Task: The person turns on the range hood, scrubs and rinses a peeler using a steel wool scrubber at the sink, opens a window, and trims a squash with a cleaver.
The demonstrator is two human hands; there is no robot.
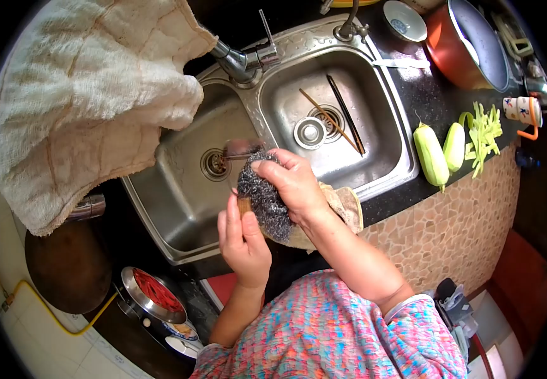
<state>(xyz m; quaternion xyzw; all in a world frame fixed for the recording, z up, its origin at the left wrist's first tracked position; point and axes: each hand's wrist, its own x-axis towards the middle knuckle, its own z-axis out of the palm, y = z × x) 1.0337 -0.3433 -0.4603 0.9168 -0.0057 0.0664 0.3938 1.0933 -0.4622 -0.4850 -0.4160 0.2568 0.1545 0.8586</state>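
Observation:
Over the front edge of the double steel sink, my right hand [292, 183] grips a large grey steel-wool scrubber [266, 199]. My left hand [242, 240] pinches a short wooden handle [244, 206] just left of the scrubber. A dark, blurred blade-like piece [242, 150] extends above it, partly behind the scrubber, against the left basin [185, 208]. A beige cloth [343, 205] lies at the sink's front edge behind my right wrist.
The right basin [374, 120] holds chopsticks [344, 114] and a drain strainer [310, 132]. A faucet [242, 63] stands between basins. A large cloth [96, 95] hangs at left. Squashes [431, 155], a red pot [456, 50] and a mug [520, 110] are right; a pan of red food [156, 294] lower left.

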